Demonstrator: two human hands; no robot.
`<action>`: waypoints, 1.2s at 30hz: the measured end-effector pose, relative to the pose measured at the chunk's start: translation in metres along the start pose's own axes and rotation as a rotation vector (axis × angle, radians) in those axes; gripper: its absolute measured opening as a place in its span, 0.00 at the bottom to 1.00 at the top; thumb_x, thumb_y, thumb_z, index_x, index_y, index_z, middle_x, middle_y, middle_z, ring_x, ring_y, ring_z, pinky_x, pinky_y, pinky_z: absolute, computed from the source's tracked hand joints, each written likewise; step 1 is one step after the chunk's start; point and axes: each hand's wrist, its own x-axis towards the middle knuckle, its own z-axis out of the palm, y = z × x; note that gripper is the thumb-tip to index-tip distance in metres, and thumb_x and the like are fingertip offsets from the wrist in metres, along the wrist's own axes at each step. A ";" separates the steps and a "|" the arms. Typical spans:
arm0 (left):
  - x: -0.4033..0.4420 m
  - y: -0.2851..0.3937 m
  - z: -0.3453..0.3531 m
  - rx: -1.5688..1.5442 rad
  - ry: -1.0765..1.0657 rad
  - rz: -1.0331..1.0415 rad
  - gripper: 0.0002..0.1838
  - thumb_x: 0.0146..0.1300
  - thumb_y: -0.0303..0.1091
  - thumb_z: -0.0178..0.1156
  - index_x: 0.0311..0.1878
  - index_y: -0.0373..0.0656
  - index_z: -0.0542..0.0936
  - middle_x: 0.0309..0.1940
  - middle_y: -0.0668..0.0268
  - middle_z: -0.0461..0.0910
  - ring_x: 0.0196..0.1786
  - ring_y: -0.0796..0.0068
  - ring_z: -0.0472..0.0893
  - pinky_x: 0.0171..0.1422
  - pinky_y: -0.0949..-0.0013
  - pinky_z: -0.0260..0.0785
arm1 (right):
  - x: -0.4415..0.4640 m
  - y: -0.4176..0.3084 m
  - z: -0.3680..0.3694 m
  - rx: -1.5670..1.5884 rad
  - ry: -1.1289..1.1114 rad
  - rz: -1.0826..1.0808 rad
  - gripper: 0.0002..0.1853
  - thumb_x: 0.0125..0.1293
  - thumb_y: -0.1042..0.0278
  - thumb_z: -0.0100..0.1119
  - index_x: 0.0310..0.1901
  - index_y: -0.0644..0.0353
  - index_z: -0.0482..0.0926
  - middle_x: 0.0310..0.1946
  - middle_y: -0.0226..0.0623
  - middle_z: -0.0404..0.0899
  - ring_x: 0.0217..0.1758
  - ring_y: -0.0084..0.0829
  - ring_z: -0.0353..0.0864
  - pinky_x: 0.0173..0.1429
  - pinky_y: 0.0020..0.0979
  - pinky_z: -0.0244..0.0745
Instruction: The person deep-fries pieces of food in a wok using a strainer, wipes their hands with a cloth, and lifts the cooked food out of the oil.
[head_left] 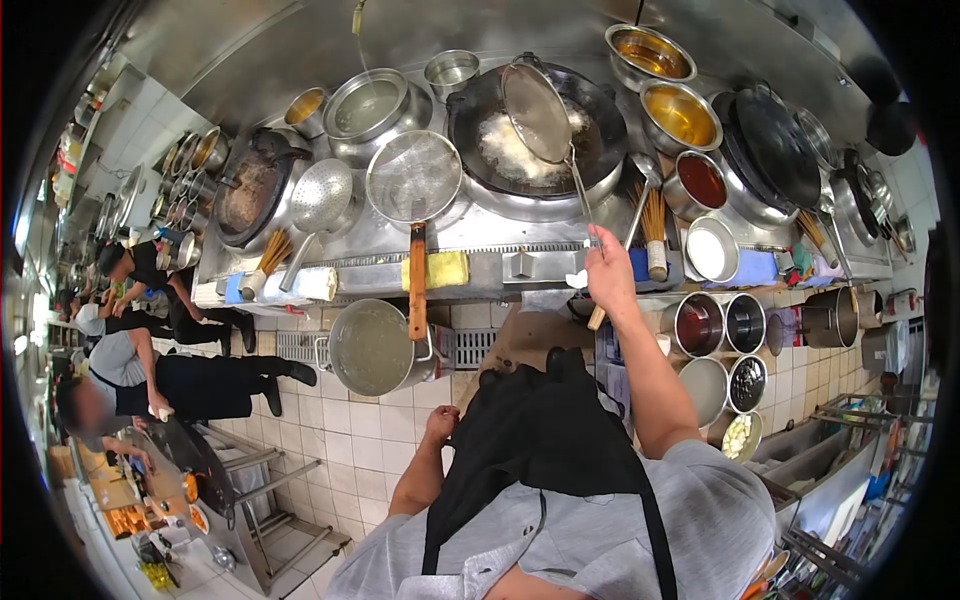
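1. Mesh skimmer: round, fine metal wire mesh in a metal rim, with a slender metal handle. It is tilted above the dark, round-bottomed wok, near the back edge of the cooking range.
2. Right hand: closed around the skimmer handle, at the range's front edge. A small white cloth is just beside it.
3. Left hand: fingers curled, held low near the black fabric apron, well apart from the range.
4. Wok contents: pale, frothy foam with a bubbled texture, surrounded by dark liquid.
5. Left of the wok: a wooden-handled strainer with round wire mesh; its handle projects past the front edge. Beside it is a perforated metal ladle. A wide steel pot holding cloudy liquid is nearer the back edge.
6. Right of the wok: two round steel bowls with amber liquid, the rear bowl and the front bowl. Nearer the front edge is a steel container of smooth red liquid.
7. Front edge: a folded yellow cloth of soft texture, and a bound bundle of thin wooden sticks.
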 end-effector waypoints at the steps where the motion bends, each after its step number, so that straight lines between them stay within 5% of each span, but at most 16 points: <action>1: -0.001 -0.002 0.000 -0.009 0.002 -0.007 0.10 0.63 0.35 0.60 0.41 0.38 0.79 0.24 0.67 0.79 0.24 0.77 0.75 0.28 0.72 0.67 | -0.003 -0.001 0.004 -0.041 0.020 -0.042 0.20 0.66 0.74 0.48 0.60 0.62 0.73 0.38 0.54 0.82 0.42 0.44 0.83 0.50 0.38 0.74; 3: -0.002 -0.004 0.000 -0.027 0.002 -0.018 0.11 0.62 0.36 0.60 0.42 0.38 0.79 0.24 0.67 0.79 0.24 0.77 0.76 0.28 0.72 0.68 | -0.007 -0.018 0.008 -0.183 0.012 -0.022 0.21 0.66 0.73 0.45 0.61 0.61 0.72 0.44 0.60 0.81 0.52 0.58 0.79 0.57 0.46 0.72; 6: -0.004 -0.004 -0.001 0.171 0.050 0.010 0.12 0.62 0.36 0.60 0.42 0.38 0.80 0.24 0.68 0.79 0.25 0.77 0.76 0.30 0.72 0.68 | 0.005 -0.009 0.025 -0.319 -0.011 -0.010 0.22 0.64 0.73 0.45 0.61 0.59 0.72 0.44 0.61 0.80 0.51 0.60 0.78 0.56 0.49 0.72; 21: -0.006 -0.001 0.002 0.047 0.021 -0.021 0.12 0.63 0.36 0.62 0.42 0.37 0.80 0.27 0.68 0.80 0.28 0.77 0.77 0.34 0.72 0.71 | 0.088 0.012 0.087 -0.402 0.023 -0.112 0.25 0.58 0.74 0.48 0.59 0.64 0.73 0.45 0.64 0.80 0.51 0.60 0.79 0.58 0.49 0.72; 26: -0.003 -0.005 0.001 -0.035 0.013 -0.024 0.12 0.63 0.36 0.61 0.43 0.37 0.79 0.27 0.67 0.80 0.28 0.77 0.78 0.35 0.73 0.71 | 0.115 0.025 0.097 -0.214 0.042 -0.020 0.22 0.60 0.73 0.48 0.57 0.61 0.75 0.48 0.59 0.80 0.54 0.57 0.78 0.60 0.47 0.71; 36: 0.014 -0.052 -0.009 0.067 0.071 -0.042 0.14 0.62 0.40 0.61 0.41 0.36 0.81 0.31 0.66 0.83 0.35 0.73 0.80 0.42 0.69 0.73 | 0.069 0.017 0.005 -0.258 0.183 -0.202 0.22 0.64 0.75 0.46 0.60 0.58 0.74 0.53 0.55 0.79 0.57 0.55 0.77 0.62 0.43 0.70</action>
